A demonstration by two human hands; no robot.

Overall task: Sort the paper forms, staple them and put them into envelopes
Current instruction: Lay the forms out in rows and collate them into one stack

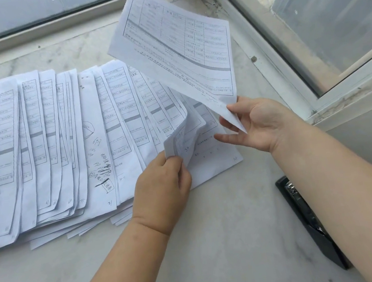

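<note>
Many printed paper forms lie fanned out in overlapping rows across the marble sill. My right hand pinches the lower corner of one raised form, which stands tilted in the air above the fan's right end. My left hand pinches the curled-up corner of another form at the right end of the fan, lifting it off the sheet below. A black stapler lies on the sill to the right, partly hidden under my right forearm.
The marble sill runs under everything. A window frame lines the back edge, and an open window sash angles in at the right, close to the raised form. No envelopes are in view.
</note>
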